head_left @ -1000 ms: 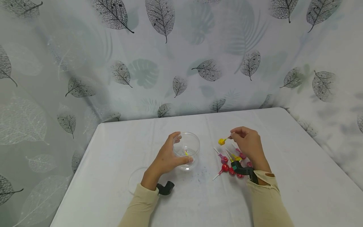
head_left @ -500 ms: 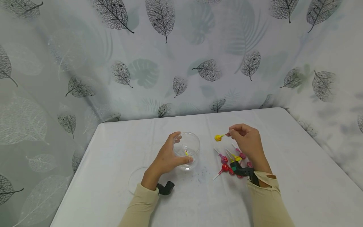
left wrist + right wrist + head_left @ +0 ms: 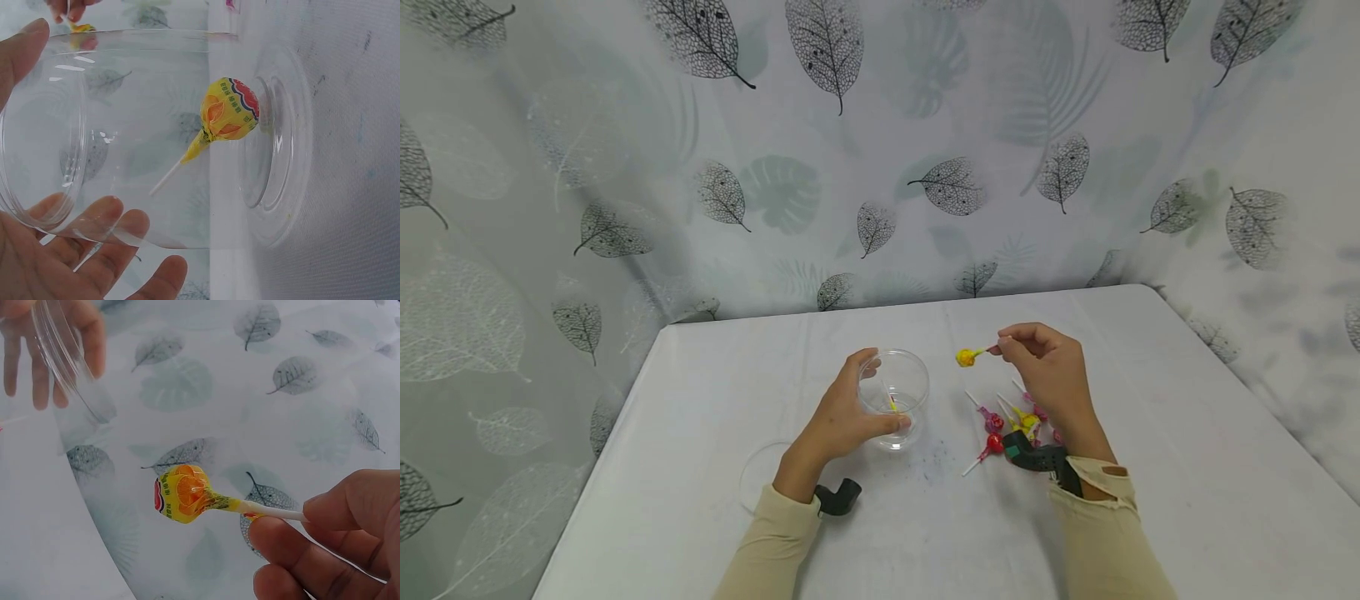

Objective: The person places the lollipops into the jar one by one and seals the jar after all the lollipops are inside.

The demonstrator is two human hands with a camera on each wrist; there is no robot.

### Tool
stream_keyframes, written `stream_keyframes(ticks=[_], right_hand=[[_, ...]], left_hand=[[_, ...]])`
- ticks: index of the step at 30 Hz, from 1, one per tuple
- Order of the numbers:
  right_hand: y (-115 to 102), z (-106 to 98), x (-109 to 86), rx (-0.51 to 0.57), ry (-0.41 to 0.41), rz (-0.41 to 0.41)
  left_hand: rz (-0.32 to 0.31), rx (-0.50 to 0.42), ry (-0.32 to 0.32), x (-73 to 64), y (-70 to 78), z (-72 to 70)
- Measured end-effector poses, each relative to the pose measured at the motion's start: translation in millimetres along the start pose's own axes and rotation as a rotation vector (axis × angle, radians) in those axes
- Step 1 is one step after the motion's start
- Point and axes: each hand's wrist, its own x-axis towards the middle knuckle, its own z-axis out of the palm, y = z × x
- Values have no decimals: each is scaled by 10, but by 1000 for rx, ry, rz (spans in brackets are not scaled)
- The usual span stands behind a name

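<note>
My left hand is curled round a clear plastic jar standing on the white table. Inside the jar, one yellow-wrapped lollipop leans near the bottom, its white stick pointing toward the mouth. My right hand pinches the white stick of another yellow lollipop between thumb and fingers. That lollipop is in the air to the right of the jar, its wrapped head toward the jar. Below my right hand lies a pile of lollipops, among them a red one and a purple one.
A clear round lid lies on the table beside my left forearm, partly hidden by it. Leaf-patterned cloth hangs behind and on both sides of the table. A dark camera sits on each wrist.
My right hand has moved left and slightly up, carrying the yellow lollipop away from the pile and closer to the jar. My left hand and the jar have stayed still.
</note>
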Motion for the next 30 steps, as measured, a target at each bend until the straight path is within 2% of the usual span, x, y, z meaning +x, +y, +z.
stream_keyframes(ticks=[10, 15, 21, 30], right_hand=[[-38, 36, -20, 85, 2, -25], [-90, 74, -28, 142, 5, -65], [-129, 111, -46, 133, -1, -114], [-163, 190, -69, 165, -44, -133]], left_hand=[[0, 0, -1, 1, -1, 3], [0, -1, -1, -1, 3, 1], [-4, 2, -2, -3, 3, 1], [0, 18, -6, -1, -2, 5]])
